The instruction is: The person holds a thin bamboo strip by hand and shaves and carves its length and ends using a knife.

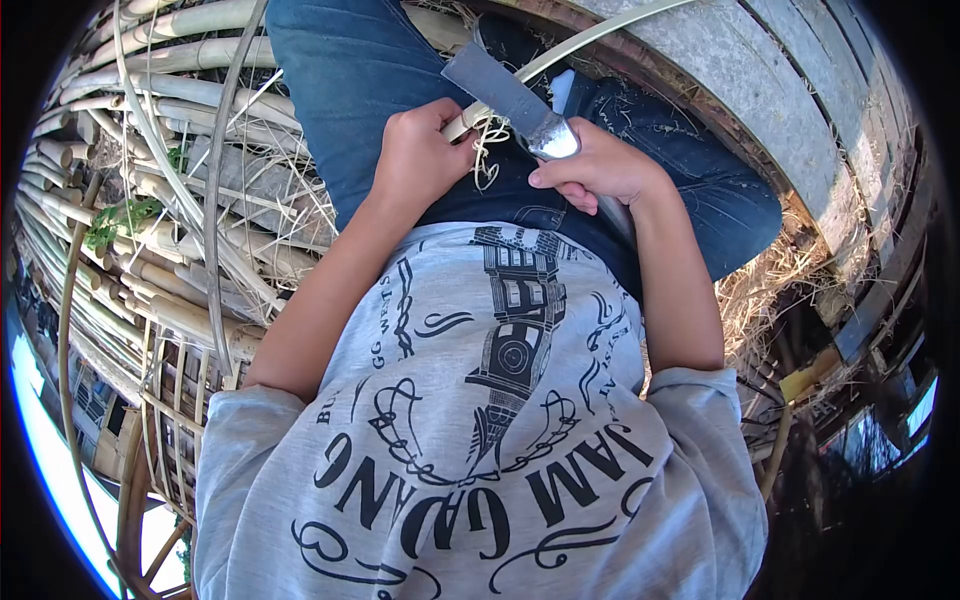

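My left hand (425, 150) is closed around the near end of a pale bamboo strip (588, 38), which runs up and right past my lap. My right hand (600, 172) grips the handle of a broad, square-ended machete (497, 90). Its dark blade lies across the strip just beyond my left fingers and hides part of it. Thin curled shavings (487, 148) hang from the strip beside the blade. Both hands are above my lap, over dark blue jeans (335, 85) dotted with small bits of shaving on the right leg.
Many bamboo poles (200, 55) lie stacked on the left, with long thin strips (218, 180) across them. Grey wooden planks (740, 60) are at the upper right. Dry straw-like shavings (765, 290) are heaped beside my right leg.
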`<state>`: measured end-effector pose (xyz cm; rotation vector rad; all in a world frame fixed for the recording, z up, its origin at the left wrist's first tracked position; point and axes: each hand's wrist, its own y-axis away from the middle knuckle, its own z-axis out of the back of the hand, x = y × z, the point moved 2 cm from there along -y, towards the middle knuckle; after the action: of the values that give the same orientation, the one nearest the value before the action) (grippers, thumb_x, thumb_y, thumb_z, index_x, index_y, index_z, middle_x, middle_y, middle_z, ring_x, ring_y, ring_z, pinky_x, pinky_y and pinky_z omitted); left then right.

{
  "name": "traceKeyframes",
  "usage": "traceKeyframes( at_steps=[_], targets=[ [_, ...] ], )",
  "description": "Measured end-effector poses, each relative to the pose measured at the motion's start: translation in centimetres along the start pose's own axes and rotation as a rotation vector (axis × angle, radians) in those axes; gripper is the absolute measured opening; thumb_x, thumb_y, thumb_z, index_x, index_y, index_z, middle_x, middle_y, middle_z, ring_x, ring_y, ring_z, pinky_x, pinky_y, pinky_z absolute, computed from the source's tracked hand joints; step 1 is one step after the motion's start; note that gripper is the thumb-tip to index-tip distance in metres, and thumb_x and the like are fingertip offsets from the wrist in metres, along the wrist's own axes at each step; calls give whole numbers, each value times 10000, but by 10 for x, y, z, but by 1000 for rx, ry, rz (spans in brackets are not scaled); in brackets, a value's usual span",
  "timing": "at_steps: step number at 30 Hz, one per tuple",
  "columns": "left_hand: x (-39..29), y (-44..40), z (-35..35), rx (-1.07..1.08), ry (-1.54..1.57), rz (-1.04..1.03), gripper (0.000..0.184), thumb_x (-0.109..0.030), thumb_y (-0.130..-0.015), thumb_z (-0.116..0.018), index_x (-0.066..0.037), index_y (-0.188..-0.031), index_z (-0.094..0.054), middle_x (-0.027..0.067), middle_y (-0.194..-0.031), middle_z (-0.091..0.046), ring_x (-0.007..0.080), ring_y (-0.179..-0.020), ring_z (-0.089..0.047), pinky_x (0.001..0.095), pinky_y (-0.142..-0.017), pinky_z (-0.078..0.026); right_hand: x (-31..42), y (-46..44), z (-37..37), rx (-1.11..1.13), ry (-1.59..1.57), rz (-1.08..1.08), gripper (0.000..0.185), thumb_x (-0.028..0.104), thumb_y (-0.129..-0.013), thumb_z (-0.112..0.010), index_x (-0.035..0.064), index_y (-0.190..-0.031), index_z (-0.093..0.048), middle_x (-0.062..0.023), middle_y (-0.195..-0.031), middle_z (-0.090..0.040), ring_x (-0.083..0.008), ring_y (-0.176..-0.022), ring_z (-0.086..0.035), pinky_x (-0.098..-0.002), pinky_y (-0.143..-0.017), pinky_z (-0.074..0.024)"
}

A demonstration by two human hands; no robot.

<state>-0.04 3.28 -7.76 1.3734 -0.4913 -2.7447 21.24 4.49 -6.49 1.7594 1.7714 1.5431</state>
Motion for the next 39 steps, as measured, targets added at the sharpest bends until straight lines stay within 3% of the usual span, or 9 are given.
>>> traceKeyframes(
  at_steps=[4, 6, 9, 17, 23, 30, 32, 35, 39],
  targets=[
    [-4, -2, 1, 16, -22, 22, 157, -94, -734, -741, 26, -794, -659, 116, -611, -620, 98, -530, -546, 280, -516, -448, -1, 6, -2, -130, -13, 34, 237, 135, -772, -706, 3, -670, -538, -27, -503, -506, -96, -379, -479, -257, -366, -394],
    [-7, -3, 1, 34, -12, 40, 153, -90, -733, -738, 25, -798, -660, 117, -612, -620, 96, -534, -552, 280, -518, -450, 2, 8, -2, -337, 161, 62, 233, 137, -771, -701, 4, -661, -544, -36, -504, -524, -100, -390, -496, -263, -372, -398],
    [-7, 0, 3, 47, -15, 28, 151, -86, -735, -735, 24, -813, -667, 114, -620, -624, 90, -543, -559, 278, -521, -453, 6, 8, -15, -341, 314, 43, 233, 138, -774, -692, 5, -648, -548, -45, -503, -537, -104, -392, -505, -269, -376, -402],
    [-25, -2, 3, 1, 17, -52, 178, -110, -749, -752, 18, -855, -687, 100, -663, -664, 101, -535, -578, 266, -528, -467, -2, 11, 5, 11, -72, 51, 194, 114, -765, -706, 4, -747, -547, -19, -540, -514, -91, -387, -477, -254, -360, -386],
    [-46, -9, 3, 34, -76, -105, 185, -107, -746, -756, 9, -876, -692, 114, -664, -666, 129, -539, -612, 279, -526, -481, 3, 31, -5, -386, 171, 167, 191, 109, -762, -702, 20, -694, -547, -18, -537, -518, -88, -412, -493, -257, -370, -390],
    [-72, -13, 1, -8, -91, -284, 223, -103, -730, -764, 13, -906, -692, 130, -690, -678, 157, -579, -659, 270, -550, -498, -6, 45, 9, -65, -109, 213, 205, 121, -764, -698, 24, -671, -544, -11, -504, -497, -93, -383, -475, -251, -373, -389],
    [-78, -14, 1, 4, -65, -228, 223, -153, -715, -774, -5, -859, -689, 170, -657, -651, 323, -607, -662, 353, -557, -532, -5, 49, 10, -89, -182, 253, 211, 121, -764, -703, 32, -666, -540, -8, -503, -493, -87, -390, -475, -250, -373, -389],
    [-89, -13, 1, -23, -98, -267, 218, -153, -720, -773, -4, -856, -692, 173, -655, -650, 318, -605, -665, 353, -554, -531, 1, 56, -1, -370, 28, 290, 219, 119, -768, -703, 44, -661, -527, -2, -493, -478, -84, -380, -463, -250, -366, -382],
    [-99, -9, 0, 5, -163, -313, 213, -152, -722, -772, -5, -855, -696, 177, -660, -651, 313, -608, -668, 352, -557, -533, -8, 59, -2, -387, 97, 325, 207, 121, -773, -703, 45, -677, -535, -4, -497, -482, -79, -383, -462, -248, -363, -381]
  ],
)
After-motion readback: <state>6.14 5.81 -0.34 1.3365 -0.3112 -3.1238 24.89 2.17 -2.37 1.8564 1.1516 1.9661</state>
